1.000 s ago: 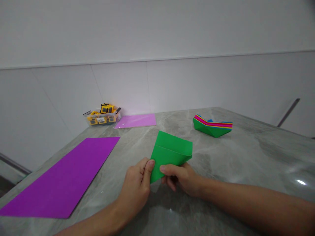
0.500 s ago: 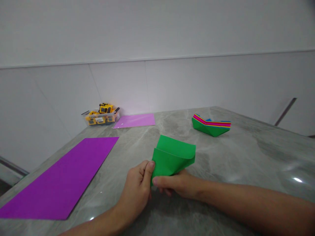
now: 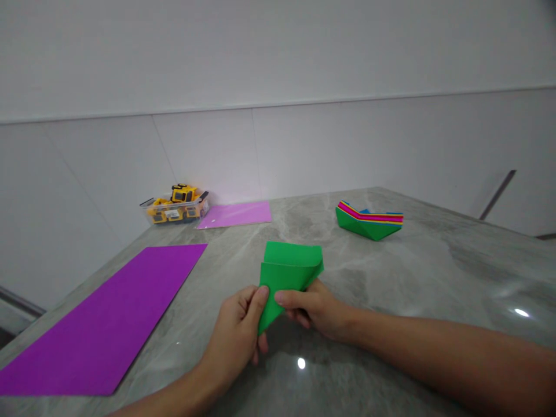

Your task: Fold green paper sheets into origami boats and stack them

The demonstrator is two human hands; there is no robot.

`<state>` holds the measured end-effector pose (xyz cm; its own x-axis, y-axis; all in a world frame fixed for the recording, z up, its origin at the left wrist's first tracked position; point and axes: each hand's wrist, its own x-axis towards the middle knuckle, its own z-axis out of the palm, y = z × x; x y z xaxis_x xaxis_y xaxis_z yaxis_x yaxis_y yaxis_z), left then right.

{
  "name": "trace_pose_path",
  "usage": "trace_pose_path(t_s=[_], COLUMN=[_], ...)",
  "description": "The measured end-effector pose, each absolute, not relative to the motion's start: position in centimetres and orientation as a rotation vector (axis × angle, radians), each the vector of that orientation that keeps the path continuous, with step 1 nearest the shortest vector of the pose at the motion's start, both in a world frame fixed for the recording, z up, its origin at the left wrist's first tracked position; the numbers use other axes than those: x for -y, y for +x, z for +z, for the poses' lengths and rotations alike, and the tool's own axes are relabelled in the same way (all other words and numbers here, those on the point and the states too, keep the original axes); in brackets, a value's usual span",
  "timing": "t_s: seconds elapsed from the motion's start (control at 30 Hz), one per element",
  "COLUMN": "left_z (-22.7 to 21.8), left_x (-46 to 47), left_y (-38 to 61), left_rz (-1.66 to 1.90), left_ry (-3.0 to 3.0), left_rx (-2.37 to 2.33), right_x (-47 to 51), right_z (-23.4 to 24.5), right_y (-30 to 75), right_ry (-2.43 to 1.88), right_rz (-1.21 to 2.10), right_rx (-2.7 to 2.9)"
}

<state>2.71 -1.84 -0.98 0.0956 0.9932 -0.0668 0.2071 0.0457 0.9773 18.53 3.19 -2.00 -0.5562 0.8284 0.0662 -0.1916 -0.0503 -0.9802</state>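
Note:
A folded sheet of green paper [image 3: 286, 272] is held up above the grey table, its upper edges parted into layers. My left hand [image 3: 241, 318] pinches its left side, thumb on the front face and fingers behind. On the lower right edge, my right hand [image 3: 315, 307] grips the paper with the thumb in front; its other fingers are partly hidden behind. Beyond the hands, to the right, stands a folded paper boat [image 3: 369, 225], green below with pink, yellow and blue bands along its top.
A large purple sheet [image 3: 99, 324] lies on the table [image 3: 417, 278] at the left. Farther back are a pink-purple pack of paper [image 3: 237, 214] and a clear plastic box [image 3: 174, 214] holding yellow toy vehicles. A white wall [image 3: 304, 150] rises behind the table.
The green paper has turned more upright and shifted slightly left. My right thumb has slid up and away from the left hand, uncovering the paper's pointed lower end.

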Motion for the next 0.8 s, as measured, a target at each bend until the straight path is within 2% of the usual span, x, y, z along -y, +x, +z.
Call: trace_pose_path(t_s=[0.13,0.23,0.43,0.67,0.8], left_z=[-2.1,-2.5,-2.0,-2.4,-2.2], left_x=[1.6,1.5,1.5,1.6,1.8], left_y=[2.3,2.2,2.4,2.1,2.1], left_rz=[0.77,0.747,0.853,0.77,0.754], left_ry=[1.026,0.876,0.852,0.908,0.94], left_rx=[-0.871,-0.682,-0.644,-0.617,-0.623], right_x=[-3.6,-3.6,-2.9,-2.2,-2.5], right_z=[-2.5,-2.5,-2.0,-1.6,-1.8], right_y=[18.5,18.4,18.2,18.4,18.5], right_ry=[-0.649,-0.607,-0.6,-0.61,-0.581], right_rz=[1.846,1.89,1.854,1.9,1.811], right_rx=[1.424,1.482,1.623,1.555,1.594])
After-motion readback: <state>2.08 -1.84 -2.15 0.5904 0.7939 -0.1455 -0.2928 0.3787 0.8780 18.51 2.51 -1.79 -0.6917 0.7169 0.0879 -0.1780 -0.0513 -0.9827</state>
